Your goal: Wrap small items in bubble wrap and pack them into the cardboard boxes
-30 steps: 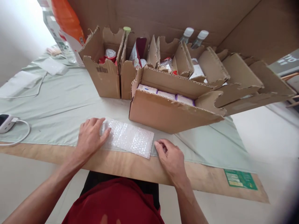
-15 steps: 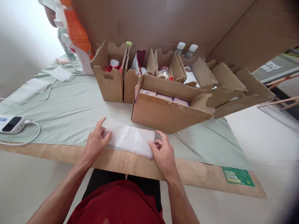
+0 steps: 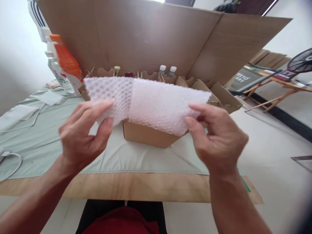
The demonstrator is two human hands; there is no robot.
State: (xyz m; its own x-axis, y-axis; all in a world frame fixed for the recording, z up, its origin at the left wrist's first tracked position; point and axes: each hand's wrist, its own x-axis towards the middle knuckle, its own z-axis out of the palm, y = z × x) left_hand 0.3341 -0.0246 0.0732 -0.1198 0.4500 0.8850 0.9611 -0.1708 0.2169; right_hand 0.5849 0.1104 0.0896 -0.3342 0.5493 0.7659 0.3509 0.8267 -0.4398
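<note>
A flat white sheet of bubble wrap (image 3: 156, 104) is held up in the air above the table, stretched between both hands. My left hand (image 3: 85, 130) pinches its left part between thumb and fingers. At the right end, my right hand (image 3: 214, 133) grips it the same way. A seam runs down the wrap, and the part left of it looks thinner and more see-through. Behind the wrap stands a cardboard box (image 3: 146, 135), mostly covered by it.
A row of cut cardboard boxes (image 3: 224, 97) stands before a tall cardboard panel (image 3: 136, 39). An orange bottle (image 3: 65, 58) and clear bottles are at the left. A white cable (image 3: 18, 162) lies on the green cloth (image 3: 60, 113). At the far right is a fan (image 3: 299, 61).
Both hands have lifted the bubble wrap from the table's front edge up towards me. The view has tilted upward, so the fan and wall now show.
</note>
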